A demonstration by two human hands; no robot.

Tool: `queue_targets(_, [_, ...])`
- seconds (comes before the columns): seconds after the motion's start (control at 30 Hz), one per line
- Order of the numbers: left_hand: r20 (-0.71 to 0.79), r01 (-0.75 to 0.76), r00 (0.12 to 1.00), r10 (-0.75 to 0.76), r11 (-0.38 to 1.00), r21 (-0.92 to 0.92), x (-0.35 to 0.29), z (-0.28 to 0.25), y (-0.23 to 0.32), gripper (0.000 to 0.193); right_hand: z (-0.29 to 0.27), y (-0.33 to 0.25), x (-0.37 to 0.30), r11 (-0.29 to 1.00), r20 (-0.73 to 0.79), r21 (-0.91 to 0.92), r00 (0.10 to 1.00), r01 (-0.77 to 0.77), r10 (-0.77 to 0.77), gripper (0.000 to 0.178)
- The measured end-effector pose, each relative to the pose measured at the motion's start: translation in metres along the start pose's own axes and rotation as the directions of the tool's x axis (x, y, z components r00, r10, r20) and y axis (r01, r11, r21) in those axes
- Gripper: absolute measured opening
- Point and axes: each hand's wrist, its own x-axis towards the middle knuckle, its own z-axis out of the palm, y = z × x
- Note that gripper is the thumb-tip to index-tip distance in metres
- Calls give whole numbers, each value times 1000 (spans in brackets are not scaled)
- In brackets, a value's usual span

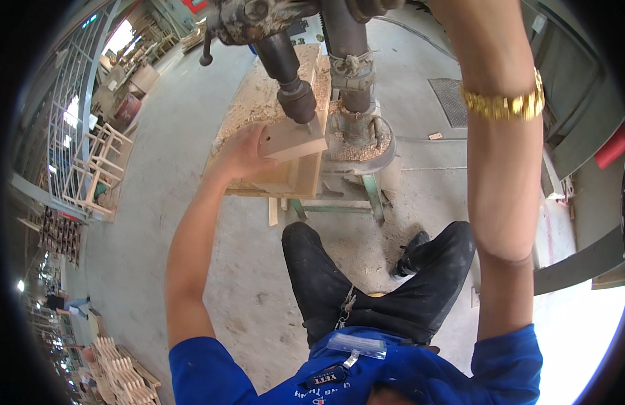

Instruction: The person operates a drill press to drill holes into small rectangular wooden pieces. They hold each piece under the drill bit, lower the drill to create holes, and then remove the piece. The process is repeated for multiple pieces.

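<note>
My left hand [241, 152] grips the left end of a pale wooden block [294, 140], fingers behind it and thumb at the front. A small dark hole shows in the block's top near my fingers. Over the block's right part stands the dark chuck [297, 101] of a drill press, its bit down at the wood; how deep the bit sits I cannot tell. Beneath the block is a wooden work table [248, 108] strewn with shavings. My right forearm [501, 169], with a gold bracelet at the wrist, reaches up past the top edge; the hand itself is out of the picture.
Right of the work table rises the press column [348, 67], its round base [360, 158] covered in chips. Green legs [373, 199] stand below, near my knees. Wooden frames [100, 158] stand at the left, and a dark floor mat [451, 101] lies at the right.
</note>
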Motion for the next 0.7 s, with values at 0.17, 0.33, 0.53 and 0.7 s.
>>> queue_targets(0.17, [-35, -46, 998, 45, 999, -11, 8, 5, -3, 71, 14, 18, -28, 996, -135, 4, 987, -84, 84, 35])
queue_targets(0.33, [-3, -33, 999, 33, 999, -38, 8, 1, -4, 74, 30, 36, -42, 990, -214, 41, 966, -137, 143, 32])
queue_targets(0.53, [-53, -76, 996, 74, 997, -31, 6, 5, -7, 74, 41, 38, -55, 987, -232, 53, 959, -152, 161, 29])
queue_targets(0.7, [-71, -63, 996, 62, 998, -11, 10, 6, -8, 75, 46, 33, -61, 990, -237, 28, 961, -139, 142, 27])
